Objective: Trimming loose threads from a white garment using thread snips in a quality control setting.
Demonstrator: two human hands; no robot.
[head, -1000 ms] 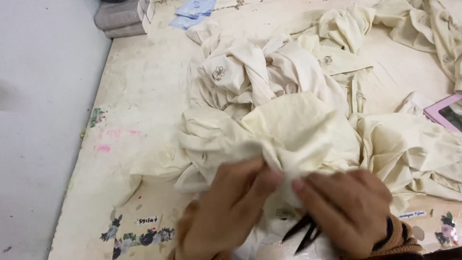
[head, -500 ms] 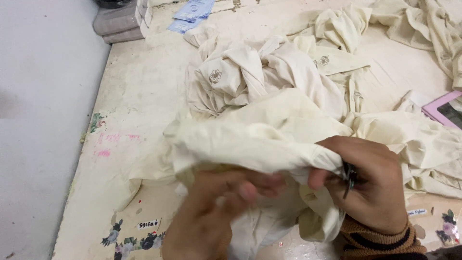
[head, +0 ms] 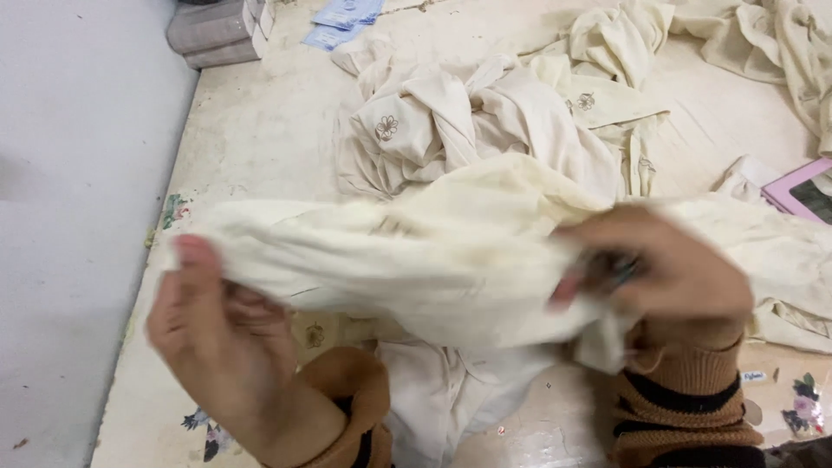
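Over the near edge of the worktop [head: 260, 113], a cream cloth [head: 433, 260] was held stretched between both hands, clear of the surface. Left hand [head: 217, 325] gripped the cloth's left end, fingers curled behind it and thumb over its top edge. Right hand [head: 667, 273] was closed on the right end; a small dark object, blurred, showed among its fingers and could not be identified. Both wrists wore brown knit cuffs, the right one striped dark.

Compared with half a second before, when the hands sat close together with the cloth bunched between them, they had drawn well apart and the cloth was pulled out into a long band. A second before, both hands were pressed together low on the bundle. Judged from this, the piece had been opened out for viewing along its length.

Behind the cloth lay a heap [head: 468, 121] of similar cream pieces, one bearing a small embroidered flower [head: 386, 128]. More cream fabric [head: 763, 43] lay toward the far right corner. A pink-framed tablet [head: 802, 192] sat at the right edge. Blue packets [head: 347, 17] and grey folded cloth [head: 217, 35] lay at the far left corner. Flower stickers [head: 802, 412] marked the near edge.
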